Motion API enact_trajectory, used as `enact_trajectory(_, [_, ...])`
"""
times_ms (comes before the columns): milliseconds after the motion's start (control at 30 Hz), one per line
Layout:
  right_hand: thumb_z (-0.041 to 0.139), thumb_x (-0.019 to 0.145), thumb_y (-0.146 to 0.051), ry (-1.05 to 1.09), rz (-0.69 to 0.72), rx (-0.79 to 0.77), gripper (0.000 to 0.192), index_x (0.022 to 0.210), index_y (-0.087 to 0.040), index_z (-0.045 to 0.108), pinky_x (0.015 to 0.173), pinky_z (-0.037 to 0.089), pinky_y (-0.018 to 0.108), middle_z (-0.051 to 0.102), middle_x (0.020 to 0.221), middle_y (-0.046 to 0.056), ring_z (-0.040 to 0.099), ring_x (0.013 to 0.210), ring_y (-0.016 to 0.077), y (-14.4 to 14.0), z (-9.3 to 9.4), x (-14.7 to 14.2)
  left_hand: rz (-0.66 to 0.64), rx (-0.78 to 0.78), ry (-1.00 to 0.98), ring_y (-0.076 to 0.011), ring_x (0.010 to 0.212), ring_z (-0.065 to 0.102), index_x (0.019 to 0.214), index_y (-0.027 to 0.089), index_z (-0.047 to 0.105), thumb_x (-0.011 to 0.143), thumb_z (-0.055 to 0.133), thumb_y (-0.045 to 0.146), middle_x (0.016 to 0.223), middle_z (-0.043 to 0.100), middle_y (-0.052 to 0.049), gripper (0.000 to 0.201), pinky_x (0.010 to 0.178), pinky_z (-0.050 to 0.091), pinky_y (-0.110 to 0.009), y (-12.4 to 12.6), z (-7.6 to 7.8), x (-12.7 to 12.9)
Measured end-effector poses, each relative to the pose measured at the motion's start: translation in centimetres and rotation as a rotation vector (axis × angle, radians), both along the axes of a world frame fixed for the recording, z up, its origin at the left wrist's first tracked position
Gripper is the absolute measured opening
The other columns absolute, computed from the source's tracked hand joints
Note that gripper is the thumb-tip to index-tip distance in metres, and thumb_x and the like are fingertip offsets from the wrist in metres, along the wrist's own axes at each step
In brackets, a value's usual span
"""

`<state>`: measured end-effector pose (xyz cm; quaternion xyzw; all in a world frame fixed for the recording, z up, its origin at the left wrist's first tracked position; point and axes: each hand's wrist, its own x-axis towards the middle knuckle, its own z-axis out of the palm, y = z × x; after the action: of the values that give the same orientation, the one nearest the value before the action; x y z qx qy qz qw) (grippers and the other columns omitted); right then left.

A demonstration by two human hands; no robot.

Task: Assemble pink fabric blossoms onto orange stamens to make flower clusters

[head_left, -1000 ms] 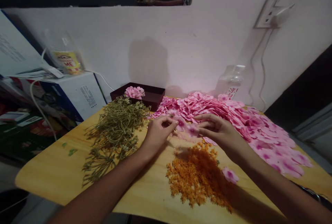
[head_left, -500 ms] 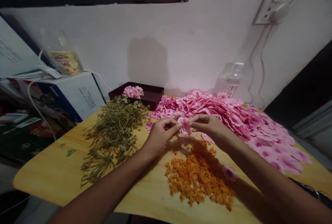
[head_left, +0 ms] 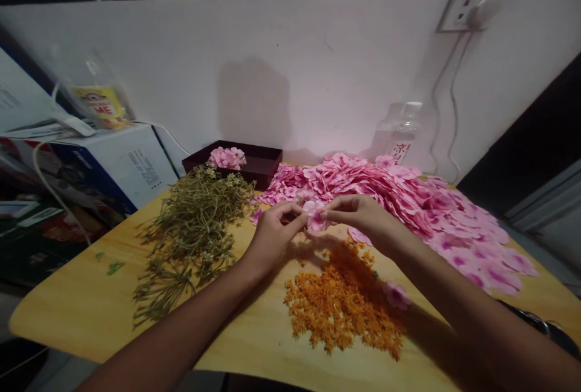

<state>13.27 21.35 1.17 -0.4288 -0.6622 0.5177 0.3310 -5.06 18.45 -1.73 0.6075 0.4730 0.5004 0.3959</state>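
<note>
Cardboard box (head_left: 136,165) at the far left is white and blue with small print too blurred to read; the yellow label on the clear plastic packet (head_left: 93,101) standing on it shows "ME". Wiry olive-green stems (head_left: 195,228) lie tangled in a loose heap on my pale wooden table (head_left: 77,313), and behind them a dark maroon tray (head_left: 261,162) holds a few pink blooms. My left hand (head_left: 270,238) and right hand (head_left: 363,219) meet over the table, thumb and forefinger of each pinched narrow on one soft pink fabric flower (head_left: 315,218), which sits between my fingertips just above the crumbly orange floret pile (head_left: 342,304). Flat pink petals (head_left: 408,198) spread to the right. The clear bottle (head_left: 402,135) by the wall carries red characters I cannot read.
</note>
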Motion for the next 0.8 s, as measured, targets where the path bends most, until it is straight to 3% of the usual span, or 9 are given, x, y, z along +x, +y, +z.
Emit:
enact_trajectory(233, [0.075,0.065,-0.025,0.059,-0.041,-0.059,0.01,0.072,-0.019,0.07,0.073,0.049,0.03,0.07,0.069,0.002,0.064,0.068,0.0141,-0.2,0.5,-0.2,-0.061,0.008,-0.038,-0.0118,0.064,0.047,0.066,0.016,0.057,0.083,0.054,0.039,0.068,0.053,0.0,0.028,0.06,0.037,-0.023,-0.6,0.4,0.2])
enact_trajectory(400, [0.077,0.062,-0.025,0.059,-0.062,-0.079,0.013,0.069,-0.019,0.068,0.073,0.049,0.03,0.07,0.069,0.002,0.064,0.068,0.0141,-0.4,0.5,-0.5,-0.042,-0.026,-0.014,-0.0129,0.064,0.051,0.073,0.016,0.062,0.077,0.061,0.035,0.07,0.058,-0.001,0.019,0.059,0.04,-0.024,-0.7,0.4,0.3])
enact_trajectory(600, [0.072,0.069,-0.035,-0.05,-0.083,0.048,0.016,0.073,-0.021,0.067,0.069,0.049,0.028,0.07,0.075,0.002,0.063,0.072,0.0149,0.0,0.6,0.4,0.025,0.002,-0.017,-0.0135,0.067,0.055,0.073,0.016,0.064,0.075,0.064,0.034,0.074,0.061,-0.003,0.018,0.061,0.044,-0.024,-0.2,-0.1,0.1])
enact_trajectory(800, [0.065,0.072,-0.021,-0.568,0.275,0.31,0.009,0.073,-0.023,0.073,0.06,0.043,0.027,0.072,0.074,0.003,0.063,0.065,0.0169,0.3,-0.7,1.3,0.118,-0.005,-0.098,-0.0109,0.059,0.052,0.072,0.017,0.062,0.073,0.066,0.035,0.065,0.057,0.001,0.018,0.054,0.042,-0.022,0.2,-0.4,-0.3])
